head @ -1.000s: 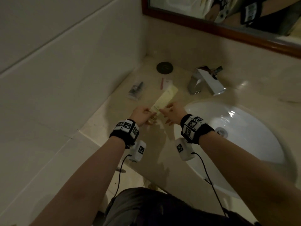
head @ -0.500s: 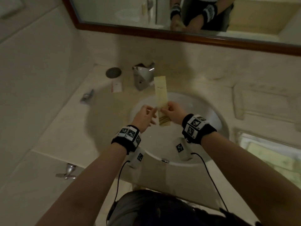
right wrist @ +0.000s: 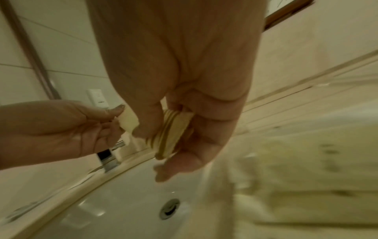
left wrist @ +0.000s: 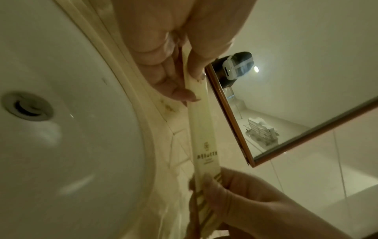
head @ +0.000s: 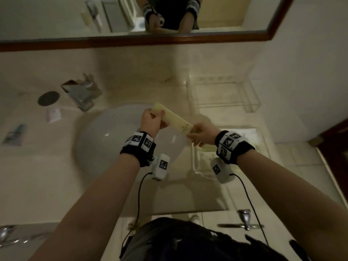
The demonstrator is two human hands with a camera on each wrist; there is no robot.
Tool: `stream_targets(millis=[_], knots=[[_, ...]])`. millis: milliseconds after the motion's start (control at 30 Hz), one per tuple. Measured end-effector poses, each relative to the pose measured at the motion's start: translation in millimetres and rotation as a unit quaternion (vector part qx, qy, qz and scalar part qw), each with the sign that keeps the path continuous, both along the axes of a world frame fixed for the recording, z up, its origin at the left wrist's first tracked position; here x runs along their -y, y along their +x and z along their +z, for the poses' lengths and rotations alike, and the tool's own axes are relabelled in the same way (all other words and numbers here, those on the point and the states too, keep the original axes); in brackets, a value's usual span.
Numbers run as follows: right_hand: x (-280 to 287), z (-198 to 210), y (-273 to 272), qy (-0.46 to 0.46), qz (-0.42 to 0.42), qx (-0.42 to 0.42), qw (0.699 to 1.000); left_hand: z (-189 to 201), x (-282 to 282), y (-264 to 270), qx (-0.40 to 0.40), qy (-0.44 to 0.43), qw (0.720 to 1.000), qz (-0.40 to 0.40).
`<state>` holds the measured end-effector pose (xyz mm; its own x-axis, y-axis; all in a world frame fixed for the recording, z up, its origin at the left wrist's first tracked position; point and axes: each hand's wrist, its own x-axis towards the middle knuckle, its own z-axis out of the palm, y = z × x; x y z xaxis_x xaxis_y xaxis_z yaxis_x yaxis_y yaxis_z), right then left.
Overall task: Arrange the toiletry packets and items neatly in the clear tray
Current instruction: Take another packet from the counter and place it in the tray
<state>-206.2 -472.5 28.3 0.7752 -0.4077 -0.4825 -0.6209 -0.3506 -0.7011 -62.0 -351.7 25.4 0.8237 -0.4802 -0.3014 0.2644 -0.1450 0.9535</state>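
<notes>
Head view: two hands hold one long packet above the basin, with the tray off to the right.

Left hand (head: 151, 121) pinches the far end of the pale yellow packet (head: 174, 119) between thumb and fingers; right hand (head: 202, 135) grips the near end, where the right wrist view shows several thin packets stacked edge to edge. Both grips are closed on the packet stack, neither slack. Its long axis runs from upper left down to lower right, in the air over the sink (head: 105, 140). The clear tray (head: 199, 166) sits on the bench just beyond and below the right hand, so that hand is the nearer one, and the stack probably needs to travel right and down. A second clear tray (head: 250, 102) stands further back, by the wall.
</notes>
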Motion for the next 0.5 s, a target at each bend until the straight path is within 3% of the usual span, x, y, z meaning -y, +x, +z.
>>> stream_targets(millis=[167, 267, 400, 500], knots=[[48.4, -5.4, -62.3, -0.062, -0.172, 0.086, 0.979, -3.5, 36.8, -42.3, 0.03, 0.01, 0.996, -0.079], [71.3, -10.4, -95.2, -0.101, -0.203, 0.074, 0.971, -9.9, 51.8, -58.5, 0.086, 0.067, 0.979, -0.171], [90.8, -13.8, -129.1, -0.141, -0.191, 0.01, 0.971, -19.2, 63.6, -72.3, 0.158, 0.176, 0.926, -0.296], [97.2, -16.5, -140.3, -0.179, -0.171, -0.032, 0.968, -25.1, 63.5, -81.6, 0.21, 0.252, 0.881, -0.341]])
